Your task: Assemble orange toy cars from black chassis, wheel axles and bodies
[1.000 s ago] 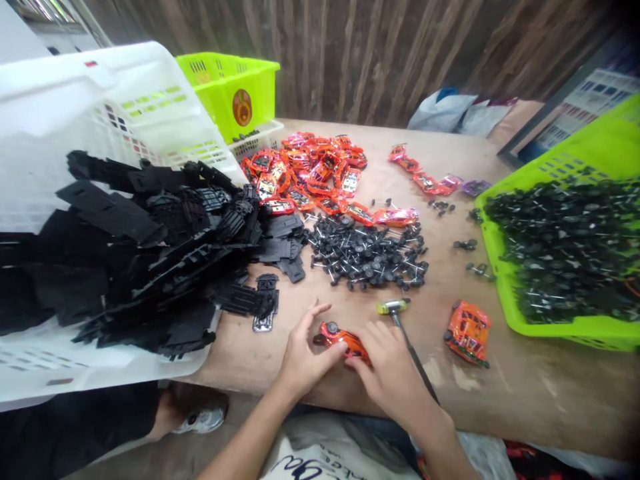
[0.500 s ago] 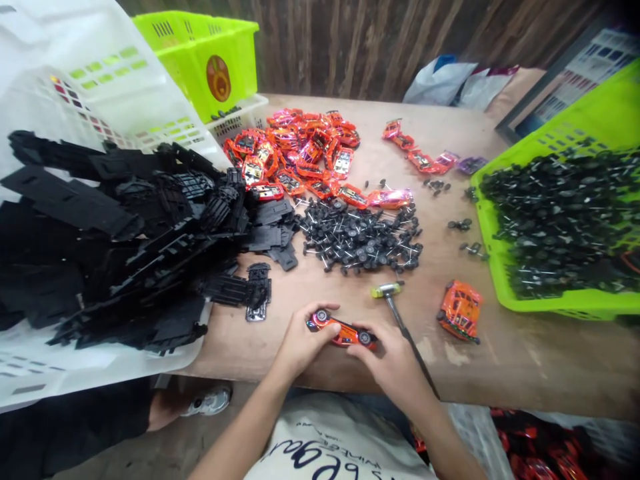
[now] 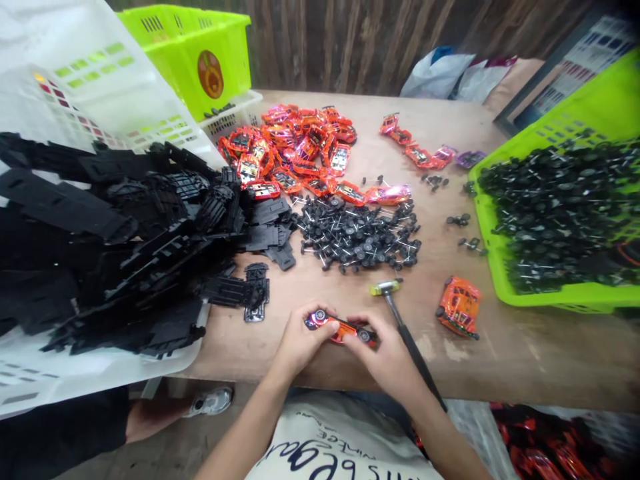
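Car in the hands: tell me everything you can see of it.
The car is a small glossy orange-red toy, plastic by its look, two black wheels with pale hubs showing. It lies sideways between the left hand and right hand, each pinching one end, over the table near its front edge; whether it touches the wood is unclear.

Black chassis plates (image 3: 125,240), 9 o'clock; wheel axles (image 3: 360,233), centre; orange car shells (image 3: 295,147), 12 o'clock; green basket (image 3: 575,303), 3 o'clock; hammer (image 3: 406,333), 5 o'clock.

1 view: head camera, faces forward-down, close above left hand (image 3: 300,343), right hand (image 3: 393,363), table (image 3: 525,350) edge.
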`<action>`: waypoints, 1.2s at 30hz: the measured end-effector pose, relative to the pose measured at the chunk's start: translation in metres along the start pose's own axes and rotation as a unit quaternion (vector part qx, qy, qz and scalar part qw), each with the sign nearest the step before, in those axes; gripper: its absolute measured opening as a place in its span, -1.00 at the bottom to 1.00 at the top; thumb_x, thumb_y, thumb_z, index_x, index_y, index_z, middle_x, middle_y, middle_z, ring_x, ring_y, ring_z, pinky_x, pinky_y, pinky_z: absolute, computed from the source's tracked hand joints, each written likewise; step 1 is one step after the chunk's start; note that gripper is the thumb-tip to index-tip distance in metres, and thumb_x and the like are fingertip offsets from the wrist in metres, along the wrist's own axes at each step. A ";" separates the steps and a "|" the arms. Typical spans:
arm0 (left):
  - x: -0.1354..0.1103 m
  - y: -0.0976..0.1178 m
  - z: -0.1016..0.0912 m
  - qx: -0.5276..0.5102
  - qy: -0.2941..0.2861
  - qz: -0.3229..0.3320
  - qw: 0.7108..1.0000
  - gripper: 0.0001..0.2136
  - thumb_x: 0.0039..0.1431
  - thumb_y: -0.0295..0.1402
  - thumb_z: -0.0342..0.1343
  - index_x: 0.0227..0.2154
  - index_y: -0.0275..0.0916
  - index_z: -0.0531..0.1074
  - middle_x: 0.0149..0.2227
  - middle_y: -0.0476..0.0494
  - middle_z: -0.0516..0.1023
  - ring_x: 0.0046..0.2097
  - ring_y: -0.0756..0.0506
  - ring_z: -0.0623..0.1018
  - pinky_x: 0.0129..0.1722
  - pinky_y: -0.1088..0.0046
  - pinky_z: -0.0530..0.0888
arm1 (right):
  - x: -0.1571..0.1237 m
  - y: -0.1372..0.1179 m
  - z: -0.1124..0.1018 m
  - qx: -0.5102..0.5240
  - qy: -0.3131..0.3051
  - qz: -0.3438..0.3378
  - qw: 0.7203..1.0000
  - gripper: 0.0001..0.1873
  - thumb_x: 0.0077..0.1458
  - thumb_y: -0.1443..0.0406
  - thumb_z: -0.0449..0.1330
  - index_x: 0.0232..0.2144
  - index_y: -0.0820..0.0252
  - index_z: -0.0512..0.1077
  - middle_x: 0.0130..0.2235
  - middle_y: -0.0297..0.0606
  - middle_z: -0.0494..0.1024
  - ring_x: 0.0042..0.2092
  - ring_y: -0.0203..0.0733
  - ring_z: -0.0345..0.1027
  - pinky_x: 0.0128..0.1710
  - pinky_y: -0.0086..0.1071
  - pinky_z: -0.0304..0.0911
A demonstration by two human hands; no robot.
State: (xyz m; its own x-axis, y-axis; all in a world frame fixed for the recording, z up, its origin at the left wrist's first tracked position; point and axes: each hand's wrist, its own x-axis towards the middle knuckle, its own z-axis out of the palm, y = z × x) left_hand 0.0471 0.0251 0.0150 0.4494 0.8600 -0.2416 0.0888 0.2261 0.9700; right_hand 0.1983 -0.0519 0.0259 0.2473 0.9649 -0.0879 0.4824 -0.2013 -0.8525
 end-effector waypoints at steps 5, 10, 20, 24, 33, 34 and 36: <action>-0.001 -0.003 0.001 0.037 -0.013 0.038 0.999 -0.85 -0.05 -0.31 0.23 -0.49 -0.29 0.44 -0.44 -0.04 0.39 -0.35 -0.05 0.41 -0.32 0.49 0.33 | -0.020 0.004 0.006 -0.135 0.078 -0.153 0.976 -0.91 0.10 0.33 0.12 -0.34 0.18 0.42 -0.34 -0.18 0.54 -0.26 -0.10 0.39 -0.21 -0.22 0.25; -0.011 0.004 -0.010 0.059 -0.054 0.071 0.994 -0.53 -0.10 -0.34 0.30 -0.06 -0.21 0.38 -0.08 -0.17 0.45 -0.07 -0.16 0.45 -0.11 0.39 0.39 | -0.002 0.014 -0.006 -0.025 0.018 -0.045 0.999 -0.81 0.10 0.22 0.13 -0.29 0.19 0.47 -0.29 -0.17 0.58 -0.24 -0.07 0.43 -0.22 -0.24 0.31; -0.006 -0.003 -0.004 0.234 -0.013 0.145 0.961 -0.65 -0.11 -0.36 0.31 -0.18 -0.19 0.45 -0.12 -0.21 0.48 -0.02 -0.25 0.41 0.01 0.18 0.30 | -0.012 0.008 -0.021 -0.149 0.004 -0.157 0.976 -0.69 0.22 0.19 0.04 -0.03 0.12 0.40 0.01 -0.16 0.50 0.07 -0.06 0.33 0.04 -0.13 0.12; -0.002 -0.011 0.002 0.155 -0.070 0.172 0.970 -0.81 -0.04 -0.38 0.27 -0.30 -0.22 0.50 -0.24 -0.18 0.50 -0.12 -0.18 0.47 -0.08 0.29 0.36 | -0.021 0.012 -0.005 -0.187 0.028 -0.202 0.961 -0.75 0.19 0.29 0.10 -0.09 0.19 0.41 -0.07 -0.13 0.55 0.01 -0.07 0.37 0.00 -0.17 0.16; -0.011 -0.004 0.011 0.144 -0.036 0.172 0.974 -0.83 -0.04 -0.34 0.28 -0.35 -0.25 0.52 -0.36 -0.11 0.47 -0.27 -0.09 0.47 -0.27 0.41 0.37 | -0.012 0.018 0.001 -0.129 0.141 -0.148 0.970 -0.85 0.18 0.23 0.09 -0.30 0.19 0.38 -0.33 -0.20 0.53 -0.27 -0.15 0.40 -0.29 -0.36 0.26; -0.016 -0.001 0.015 0.148 -0.024 0.176 0.973 -0.83 -0.01 -0.32 0.27 -0.34 -0.25 0.51 -0.37 -0.10 0.46 -0.29 -0.08 0.46 -0.29 0.43 0.37 | -0.009 0.017 0.001 -0.152 0.177 -0.156 0.960 -0.81 0.20 0.22 0.06 -0.40 0.18 0.37 -0.42 -0.22 0.51 -0.34 -0.16 0.38 -0.33 -0.36 0.23; -0.025 0.004 0.025 0.154 0.012 0.181 0.971 -0.84 0.03 -0.31 0.23 -0.33 -0.24 0.50 -0.38 -0.08 0.44 -0.33 -0.05 0.44 -0.32 0.45 0.35 | 0.000 0.016 0.001 -0.207 0.236 -0.178 0.932 -0.64 0.25 0.27 -0.06 -0.57 0.16 0.31 -0.57 -0.23 0.43 -0.46 -0.18 0.31 -0.38 -0.35 0.16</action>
State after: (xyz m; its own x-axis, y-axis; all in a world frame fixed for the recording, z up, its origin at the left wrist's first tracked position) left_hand 0.0578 -0.0071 0.0252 0.4805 0.8688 0.1192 0.1917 -0.2367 0.9525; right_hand 0.2054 -0.0548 0.0120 0.3040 0.8210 0.4833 0.8639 -0.0238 -0.5031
